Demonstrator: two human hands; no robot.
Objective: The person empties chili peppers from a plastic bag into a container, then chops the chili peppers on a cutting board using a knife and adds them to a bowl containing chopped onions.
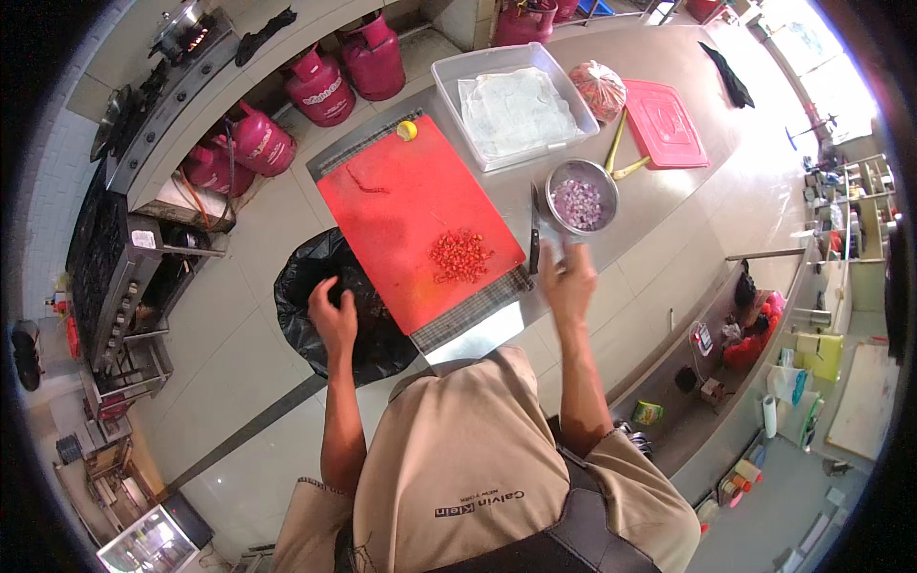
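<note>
My left hand (334,315) hovers over the black bag-lined bin (298,315), fingers apart and holding nothing. My right hand (570,282), slightly blurred, is just beside the black handle of a knife (534,253); its fingers look apart with nothing visible in them. The knife lies along the right side of a red cutting board (401,224). On the board are a heap of chopped red chili (460,256), a thin whole chili (368,183) and a cut yellow citrus piece (408,130). A metal bowl (611,198) of diced purple onion stands beyond my right hand.
A clear plastic box (449,72) lined with white paper stands behind the board. Nearby are a bag of red chilies (599,91), a pink lid (669,124) and green-yellow stalks (626,170). A checked cloth (468,310) lies under the board. Pink gas cylinders (320,91) stand left.
</note>
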